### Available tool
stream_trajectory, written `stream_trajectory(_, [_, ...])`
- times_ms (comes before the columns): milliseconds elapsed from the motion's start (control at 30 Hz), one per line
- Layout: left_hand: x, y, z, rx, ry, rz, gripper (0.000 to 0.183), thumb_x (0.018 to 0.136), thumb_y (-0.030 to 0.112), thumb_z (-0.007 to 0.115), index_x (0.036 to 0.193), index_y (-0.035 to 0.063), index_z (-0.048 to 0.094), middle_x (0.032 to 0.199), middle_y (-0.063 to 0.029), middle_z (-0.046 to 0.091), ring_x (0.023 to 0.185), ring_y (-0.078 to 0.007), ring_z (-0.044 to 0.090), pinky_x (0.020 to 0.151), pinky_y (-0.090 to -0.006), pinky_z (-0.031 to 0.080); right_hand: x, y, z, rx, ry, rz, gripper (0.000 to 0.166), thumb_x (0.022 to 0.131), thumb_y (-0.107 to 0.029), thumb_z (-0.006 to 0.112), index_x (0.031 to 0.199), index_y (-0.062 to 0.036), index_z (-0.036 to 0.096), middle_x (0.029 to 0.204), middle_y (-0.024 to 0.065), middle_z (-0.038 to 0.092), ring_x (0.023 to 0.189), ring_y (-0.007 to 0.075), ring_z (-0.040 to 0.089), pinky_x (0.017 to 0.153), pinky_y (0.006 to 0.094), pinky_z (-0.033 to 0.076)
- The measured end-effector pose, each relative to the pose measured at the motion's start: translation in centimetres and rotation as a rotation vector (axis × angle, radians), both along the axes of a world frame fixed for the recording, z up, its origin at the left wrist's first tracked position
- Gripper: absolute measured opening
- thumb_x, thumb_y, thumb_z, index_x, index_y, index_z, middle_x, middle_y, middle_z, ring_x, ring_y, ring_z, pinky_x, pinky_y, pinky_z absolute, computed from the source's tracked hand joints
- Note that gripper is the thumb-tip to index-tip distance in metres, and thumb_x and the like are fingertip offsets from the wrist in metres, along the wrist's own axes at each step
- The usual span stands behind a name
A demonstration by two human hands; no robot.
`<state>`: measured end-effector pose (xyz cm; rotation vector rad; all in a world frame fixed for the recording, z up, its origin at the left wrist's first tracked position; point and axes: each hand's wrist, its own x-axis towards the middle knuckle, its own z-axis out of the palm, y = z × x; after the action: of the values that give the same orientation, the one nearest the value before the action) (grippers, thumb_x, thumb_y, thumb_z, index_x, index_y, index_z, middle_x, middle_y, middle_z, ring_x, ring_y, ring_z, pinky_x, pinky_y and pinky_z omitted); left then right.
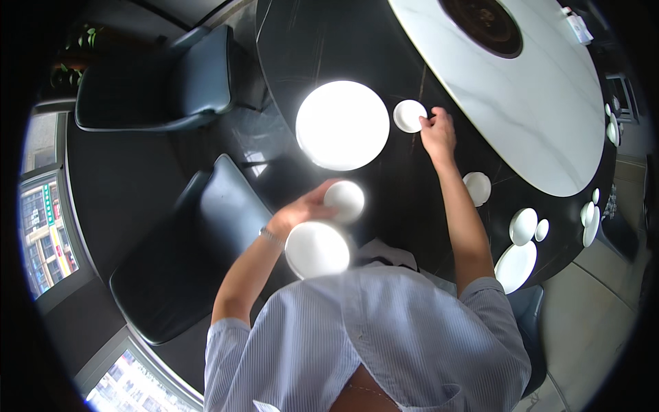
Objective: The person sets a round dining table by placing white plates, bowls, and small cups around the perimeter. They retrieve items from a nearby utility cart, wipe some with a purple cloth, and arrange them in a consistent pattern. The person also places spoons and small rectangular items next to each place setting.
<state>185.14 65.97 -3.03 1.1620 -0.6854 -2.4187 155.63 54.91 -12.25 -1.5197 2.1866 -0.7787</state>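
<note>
My right hand [438, 135] pinches the right rim of a small round white dish [408, 116] at the black marble-patterned table [329, 41]. A large white plate [342, 125] lies just left of that dish. In front of my body, my left hand [309, 206] has its fingers around a small white dish [346, 202], slightly blurred. A larger white bowl or plate [316, 251] sits by my left wrist, close to my shirt; what supports it is hidden. Whether more pieces are stacked under either one, I cannot tell.
A white marble-patterned turntable [556, 129] with a dark round centre [484, 20] covers the table's middle. An ashtray-like white dish [477, 189] and a group of white plates and bowls [516, 265] stand to the right. Dark chairs [237, 206] line the left edge.
</note>
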Motion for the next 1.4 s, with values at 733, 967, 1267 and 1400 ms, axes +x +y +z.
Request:
stream_trajectory(733, [8.2, -17.7, 0.3, 0.182, 0.079, -0.383, 0.053, 0.084, 0.0, 0.057, 0.132, 0.0083, 0.039, 0.123, -0.007, 0.05, 0.114, -0.0163, 0.047, 0.097, -0.029, 0.039, 12.3, -4.5, 9.1, -0.173, -0.315, 0.073, 0.012, 0.084, -0.002, 0.051, 0.092, -0.0037, 0.042, 0.072, 0.0089, 0.048, 0.065, 0.0164, 0.054, 0.059, 0.0282, 0.043])
stream_trajectory(967, [13.5, -21.0, 1.0, 0.117, 0.08, -0.293, 0.067, 0.077, -0.008, 0.058, 0.136, 0.0106, 0.035, 0.124, -0.0081, 0.049, 0.117, -0.0196, 0.046, 0.101, -0.0305, 0.035, 7.1, -8.7, -2.6, -0.083, -0.267, -0.386, 0.014, 0.081, -0.006, 0.05, 0.092, -0.0036, 0.041, 0.079, 0.0194, 0.053, 0.071, 0.0344, 0.058, 0.067, 0.0411, 0.045])
stream_trajectory(1267, [18.6, -27.0, 1.2, -0.047, -0.026, -0.358, 0.06, 0.079, 0.001, 0.061, 0.134, 0.0099, 0.038, 0.121, -0.0064, 0.05, 0.115, -0.0182, 0.045, 0.1, -0.0307, 0.035, 16.0, -11.0, 6.3, -0.224, 0.071, -0.243, 0.018, 0.083, -0.014, 0.062, 0.095, -0.0039, 0.056, 0.093, 0.0153, 0.054, 0.081, 0.0268, 0.058, 0.067, 0.035, 0.048])
stream_trajectory(1400, [18.3, -31.3, 2.0, -0.059, 0.042, -0.343, 0.061, 0.08, 0.002, 0.061, 0.135, 0.0062, 0.035, 0.123, -0.01, 0.05, 0.114, -0.0179, 0.047, 0.096, -0.03, 0.039, 26.6, -13.4, 10.1, -0.061, -0.468, 0.279, 0.016, 0.078, -0.016, 0.067, 0.088, -0.0052, 0.06, 0.078, 0.01, 0.06, 0.072, 0.0254, 0.062, 0.062, 0.033, 0.049])
